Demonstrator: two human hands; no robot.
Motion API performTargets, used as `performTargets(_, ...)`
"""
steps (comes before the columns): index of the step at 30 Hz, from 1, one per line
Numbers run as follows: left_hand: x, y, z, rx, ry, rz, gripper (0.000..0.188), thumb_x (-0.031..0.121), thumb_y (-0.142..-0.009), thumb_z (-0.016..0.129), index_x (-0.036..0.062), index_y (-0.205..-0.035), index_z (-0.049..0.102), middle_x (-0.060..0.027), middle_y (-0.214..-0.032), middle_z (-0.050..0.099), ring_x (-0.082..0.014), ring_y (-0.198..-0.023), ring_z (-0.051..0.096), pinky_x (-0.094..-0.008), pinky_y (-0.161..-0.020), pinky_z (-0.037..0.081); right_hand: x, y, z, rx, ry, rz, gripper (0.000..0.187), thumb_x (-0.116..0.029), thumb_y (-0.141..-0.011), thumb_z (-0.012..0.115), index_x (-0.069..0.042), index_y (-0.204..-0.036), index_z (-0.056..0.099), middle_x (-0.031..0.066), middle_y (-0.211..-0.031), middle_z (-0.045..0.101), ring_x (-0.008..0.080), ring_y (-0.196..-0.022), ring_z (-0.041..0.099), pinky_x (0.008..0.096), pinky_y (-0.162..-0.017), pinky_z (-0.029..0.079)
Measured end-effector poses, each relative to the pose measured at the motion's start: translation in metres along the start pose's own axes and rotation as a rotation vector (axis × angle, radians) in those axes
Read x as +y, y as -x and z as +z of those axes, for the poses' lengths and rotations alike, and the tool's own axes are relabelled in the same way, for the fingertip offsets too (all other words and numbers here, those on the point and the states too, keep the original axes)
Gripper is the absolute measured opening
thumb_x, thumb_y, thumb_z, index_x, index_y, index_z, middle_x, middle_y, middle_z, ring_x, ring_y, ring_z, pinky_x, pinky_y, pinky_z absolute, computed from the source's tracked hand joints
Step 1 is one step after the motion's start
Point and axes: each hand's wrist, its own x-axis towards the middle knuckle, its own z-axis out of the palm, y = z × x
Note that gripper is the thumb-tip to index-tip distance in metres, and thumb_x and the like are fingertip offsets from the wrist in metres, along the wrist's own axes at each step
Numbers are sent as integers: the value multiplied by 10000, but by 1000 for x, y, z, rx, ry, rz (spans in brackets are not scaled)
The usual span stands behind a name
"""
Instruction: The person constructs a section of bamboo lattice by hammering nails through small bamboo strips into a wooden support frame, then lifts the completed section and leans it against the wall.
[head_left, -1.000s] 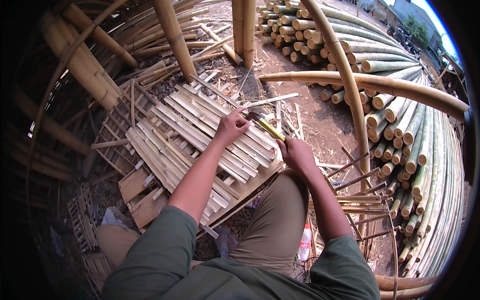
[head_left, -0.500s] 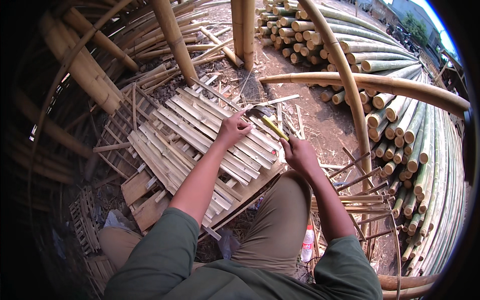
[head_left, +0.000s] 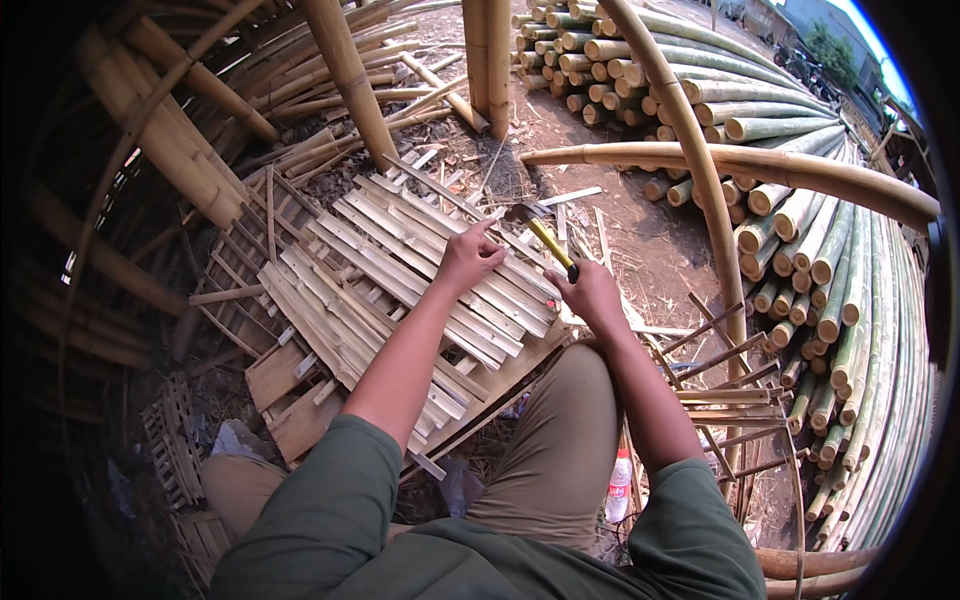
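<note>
My right hand [head_left: 592,295] is closed round the lower end of a hammer [head_left: 549,240] with a yellow and black handle. Its dark head is raised just right of my left hand [head_left: 470,258]. The left fingers are drawn together over the far part of a panel of split bamboo slats [head_left: 400,265]. Whatever they pinch, if anything, is too small to make out. The slats lie side by side across thinner cross strips, resting on a wooden board [head_left: 500,385] in front of my knees.
Cut bamboo poles [head_left: 800,230] are stacked at the right, behind a curved bamboo rail [head_left: 640,155]. Upright bamboo posts [head_left: 345,80] stand beyond the panel. Thin sticks [head_left: 735,400] and a bottle with a red label [head_left: 619,485] are beside my right leg.
The hammer has swung up and to the right, away from my left hand, its handle now steeper. My left hand has stayed at nearly the same spot on the slats.
</note>
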Motion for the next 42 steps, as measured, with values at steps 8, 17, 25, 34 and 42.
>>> performTargets(8,1,6,-3,12,-12,-4,589,116,-794,716,-12,-1324,492,-100,-849,712,-177,-798,701,-296,-779,542,-2,3,1,-94,75,72,562,-522,-706,789,0,-886,686,197,-864,691,352,-827,671,445,-746,504)
performTargets(17,-19,3,-6,459,-491,180,424,-13,-846,469,54,-1255,555,-127,-1152,639,-306,-1176,555,-530,-1170,157,-1,2,4,-104,88,57,588,-546,-716,768,7,-894,679,208,-888,692,358,-855,671,441,-781,505)
performTargets(25,-1,-3,-15,142,-618,-155,255,184,-872,531,41,-1060,626,-140,-1110,624,-307,-1104,564,-482,-1129,269,5,3,3,-93,94,56,589,-558,-726,756,5,-879,678,202,-869,693,359,-847,671,444,-779,503)
performTargets(34,4,12,-17,270,-883,31,487,462,-811,671,56,-1072,607,-159,-1248,529,-308,-1282,434,-468,-1132,260,3,5,0,-38,65,-11,572,-546,-728,760,0,-878,679,200,-851,687,359,-818,669,440,-759,509)
performTargets(42,-8,10,-14,210,-832,-77,332,252,-939,473,48,-1199,513,-148,-1286,510,-296,-1318,403,-464,-1144,244,11,-1,4,-33,46,-11,481,-411,-916,571,49,-806,659,265,-806,652,421,-809,638,489,-763,494)
